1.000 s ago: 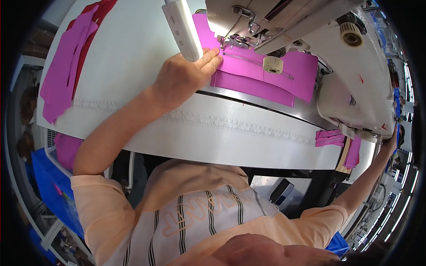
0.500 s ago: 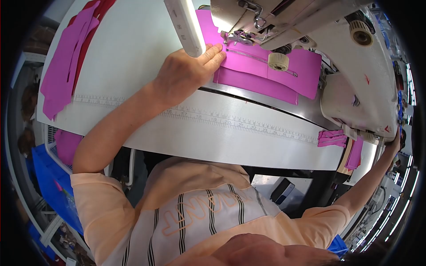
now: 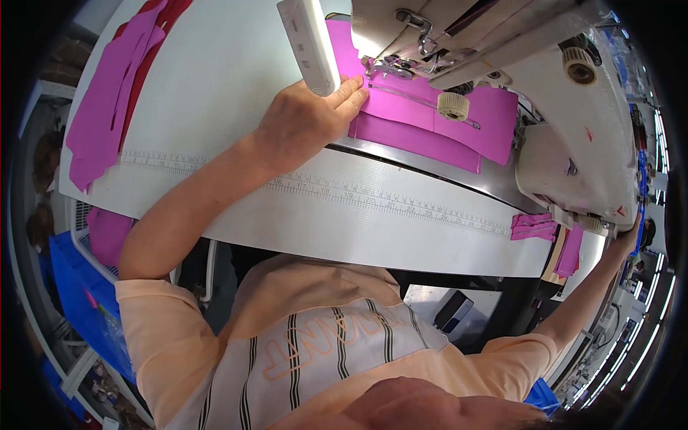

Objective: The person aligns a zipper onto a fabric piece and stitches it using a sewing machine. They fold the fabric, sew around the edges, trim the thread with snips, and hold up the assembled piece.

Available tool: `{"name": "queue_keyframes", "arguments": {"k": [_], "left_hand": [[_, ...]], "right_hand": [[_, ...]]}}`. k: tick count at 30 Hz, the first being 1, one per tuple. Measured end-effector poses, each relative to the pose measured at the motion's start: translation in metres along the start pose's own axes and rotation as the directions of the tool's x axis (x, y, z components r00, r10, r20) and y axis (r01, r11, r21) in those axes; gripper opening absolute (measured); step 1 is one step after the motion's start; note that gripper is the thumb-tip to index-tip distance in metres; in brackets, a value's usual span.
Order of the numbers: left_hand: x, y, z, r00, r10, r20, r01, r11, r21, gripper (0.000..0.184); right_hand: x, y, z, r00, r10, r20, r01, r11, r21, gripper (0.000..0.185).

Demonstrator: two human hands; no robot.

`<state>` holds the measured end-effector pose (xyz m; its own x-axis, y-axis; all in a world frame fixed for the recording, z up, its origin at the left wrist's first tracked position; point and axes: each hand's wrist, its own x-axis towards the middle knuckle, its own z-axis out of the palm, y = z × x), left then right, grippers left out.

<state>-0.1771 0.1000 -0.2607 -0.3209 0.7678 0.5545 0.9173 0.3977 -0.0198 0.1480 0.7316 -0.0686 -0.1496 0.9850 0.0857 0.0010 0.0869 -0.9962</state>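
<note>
My left hand lies on the pink fabric piece, its visible fingers stretched out and pressed flat beside the presser foot of the sewing machine. The thumb is hidden. A long narrow slit with a greyish strip in it runs across the fabric to the right of the fingertips. A second pink layer shows below the top one. My right hand reaches up by the machine's right end. Its fingers are hidden there, so what it touches cannot be made out.
A white bar-shaped device hangs over my left hand. Pink strips and red fabric lie at the table's left. Small folded pink pieces sit at the right end of the printed ruler. A blue bag hangs lower left.
The view has shifted slightly. My left hand stays on the pink fabric beside the presser foot, and my right hand still reaches to the machine's right end.
</note>
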Motion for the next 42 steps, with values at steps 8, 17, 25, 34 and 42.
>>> {"name": "queue_keyframes", "arguments": {"k": [8,17,25,34,42], "left_hand": [[0.001,0.000,0.000,1.000,0.004,-0.007,-0.004,1.000,-0.007,0.029],[0.001,0.000,0.000,1.000,-0.006,0.002,0.006,1.000,-0.023,0.030],[0.002,-0.001,0.000,1.000,-0.006,0.017,0.007,1.000,-0.027,0.030],[0.007,0.002,-0.009,1.000,0.007,-0.007,-0.008,0.998,-0.065,0.029],[0.005,0.000,-0.003,0.998,0.024,-0.053,-0.027,0.998,-0.060,0.027]], "right_hand": [[-0.001,0.003,-0.003,0.999,-0.037,0.021,0.037,0.999,-0.011,0.044],[0.113,-0.024,-0.029,0.917,-0.319,0.239,0.399,0.724,-0.563,0.039],[0.082,-0.026,-0.014,0.928,-0.290,0.232,0.372,0.733,-0.569,0.039],[0.025,-0.022,0.027,0.917,-0.246,0.315,0.394,0.684,-0.614,0.038],[-0.055,0.024,0.026,0.918,-0.394,0.040,0.396,0.909,-0.133,0.042]]}}
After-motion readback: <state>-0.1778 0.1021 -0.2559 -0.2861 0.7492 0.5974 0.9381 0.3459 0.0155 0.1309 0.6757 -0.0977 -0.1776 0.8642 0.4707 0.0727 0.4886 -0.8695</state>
